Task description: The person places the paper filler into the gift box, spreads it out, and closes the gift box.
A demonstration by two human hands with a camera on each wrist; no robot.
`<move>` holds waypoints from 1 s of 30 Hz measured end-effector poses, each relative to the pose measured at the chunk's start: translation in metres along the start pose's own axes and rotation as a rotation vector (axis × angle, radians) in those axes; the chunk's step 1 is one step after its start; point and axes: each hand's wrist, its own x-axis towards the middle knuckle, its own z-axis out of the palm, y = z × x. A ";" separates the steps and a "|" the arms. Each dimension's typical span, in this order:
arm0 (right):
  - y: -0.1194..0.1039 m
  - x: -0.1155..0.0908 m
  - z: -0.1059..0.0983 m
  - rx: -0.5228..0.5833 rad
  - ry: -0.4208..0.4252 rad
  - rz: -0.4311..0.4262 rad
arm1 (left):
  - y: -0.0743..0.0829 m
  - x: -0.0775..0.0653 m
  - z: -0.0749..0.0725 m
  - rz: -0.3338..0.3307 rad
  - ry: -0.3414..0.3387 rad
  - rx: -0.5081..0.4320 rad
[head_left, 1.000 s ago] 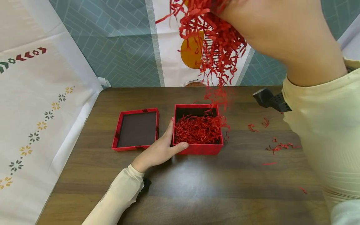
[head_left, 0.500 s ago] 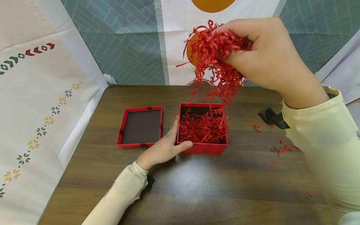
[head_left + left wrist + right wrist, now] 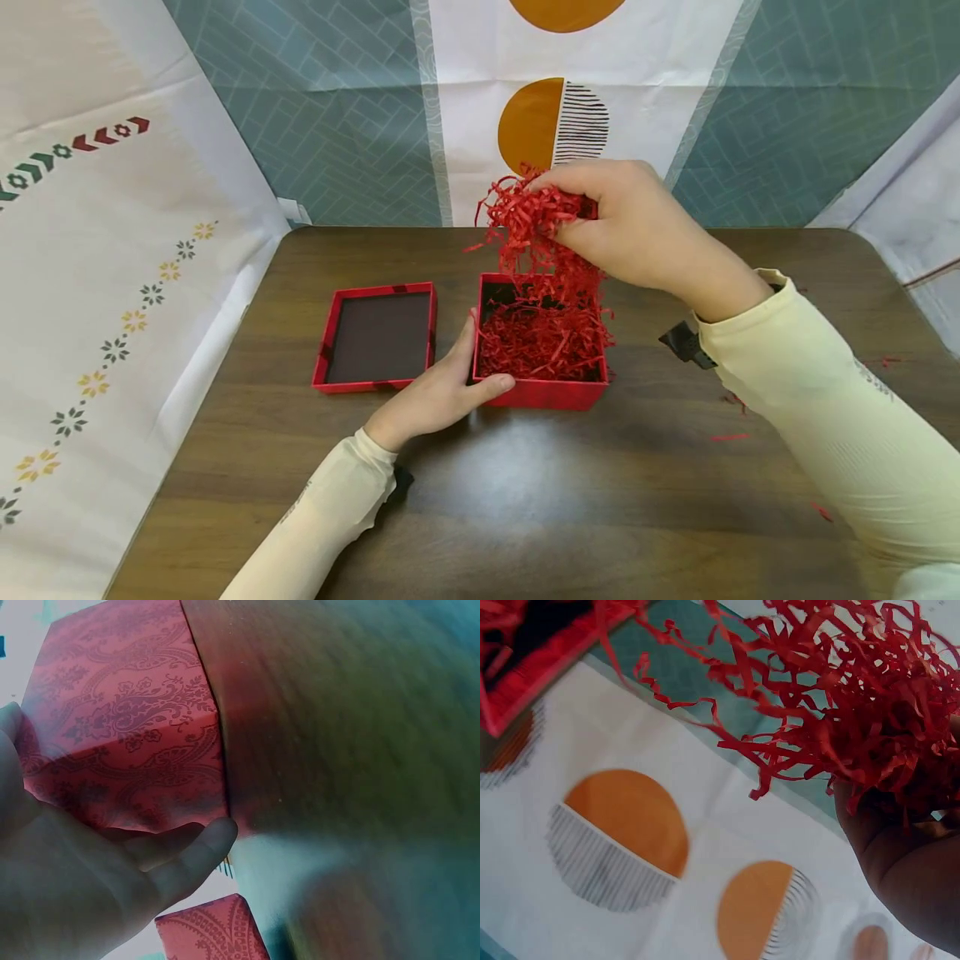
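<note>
A red gift box [image 3: 543,394] stands on the table, partly filled with red crinkle paper shreds [image 3: 536,342]. My left hand [image 3: 438,392] holds its near left corner, thumb along the front and fingers along the left side. The left wrist view shows the patterned red box wall [image 3: 135,720] between thumb and fingers. Above the box, my right hand [image 3: 630,221] pinches a loose clump of crinkle paper [image 3: 528,217], whose strands hang toward the box opening. In the right wrist view that clump [image 3: 885,712] spreads out beyond the hand.
The box lid [image 3: 382,337] lies inside-up on the table, left of the box. Stray red shreds [image 3: 729,437] are scattered on the right. A patterned cloth [image 3: 345,125] hangs behind the table, and a white one [image 3: 90,333] is along the left.
My right hand has come down from high in the view and slightly left with its clump, nearer the box. My left hand stays at the box corner.
</note>
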 end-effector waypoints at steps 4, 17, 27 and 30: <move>0.014 -0.004 0.014 -0.001 -0.067 0.042 | 0.001 0.002 0.001 0.003 -0.006 -0.010; 0.058 -0.023 0.061 -0.130 -0.390 0.040 | 0.001 0.001 -0.001 0.011 0.000 -0.016; 0.061 -0.041 0.089 -0.130 -0.657 0.029 | 0.006 -0.002 -0.005 0.100 0.109 0.135; 0.058 -0.044 0.093 -0.114 -0.618 0.011 | 0.009 -0.003 -0.005 0.125 0.138 0.223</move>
